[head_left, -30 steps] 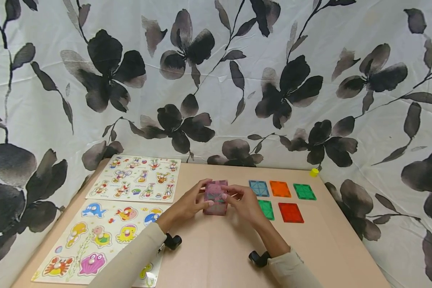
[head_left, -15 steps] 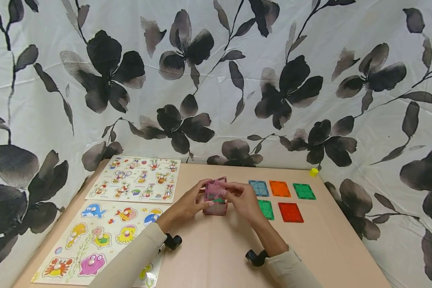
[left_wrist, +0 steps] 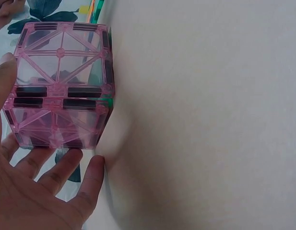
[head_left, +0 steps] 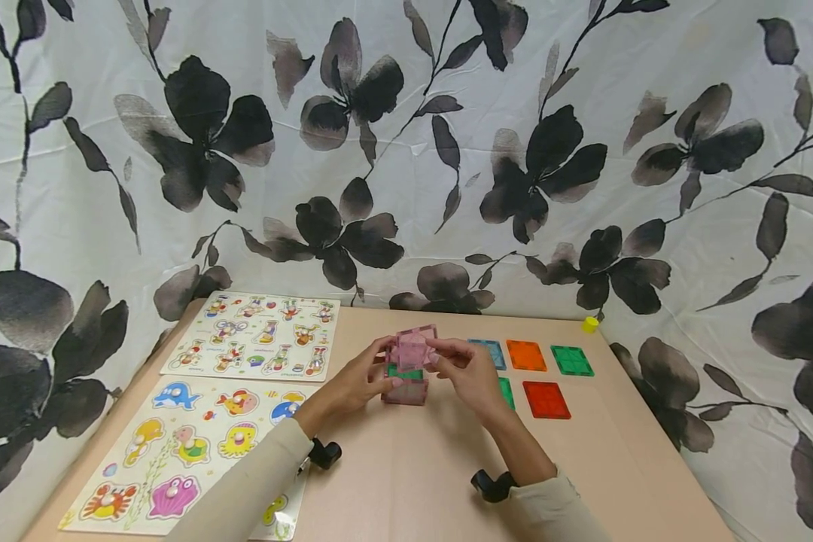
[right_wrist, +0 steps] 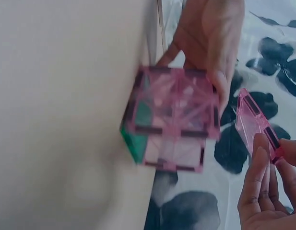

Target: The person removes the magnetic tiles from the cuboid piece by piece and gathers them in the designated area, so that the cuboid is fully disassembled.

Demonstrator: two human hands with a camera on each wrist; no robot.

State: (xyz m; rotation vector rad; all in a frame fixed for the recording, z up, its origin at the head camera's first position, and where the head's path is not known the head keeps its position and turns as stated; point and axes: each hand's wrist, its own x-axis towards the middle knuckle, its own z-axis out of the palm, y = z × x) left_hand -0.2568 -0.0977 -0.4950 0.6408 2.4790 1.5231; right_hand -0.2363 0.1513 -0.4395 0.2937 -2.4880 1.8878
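Raised and tipped since a second ago, one pink tile (right_wrist: 248,123) now slants above the pink box (head_left: 405,393), and more of the green base (right_wrist: 133,141) shows; the box, the two puzzle boards (head_left: 210,395) and the loose tiles (head_left: 547,400) keep their places on the table (head_left: 393,482). On that broad surface the box sits between the boards and the loose tiles, resting on its base. The left hand (head_left: 355,382) braces it: the thumb rests against the box, the fingers are spread apart toward its far end, and that hold matches the earlier one. Light pressure probably serves best, since thin panels that seem joined only at their edges could fold inward if squeezed; steadying beats clamping. The right hand (head_left: 467,374) pinches the tile between thumb and fingers near one edge, a sound choice, as much of the tile's rim stays free to meet other edges. To seat it cleanly, it would pay to level it first, turn its sides parallel to the panels, then touch one edge down before laying the rest. Smallest of all, the dark strips (left_wrist: 84,92) along the rims look like magnets; if so, they may snatch a skewed tile early, so a slow approach is wise.
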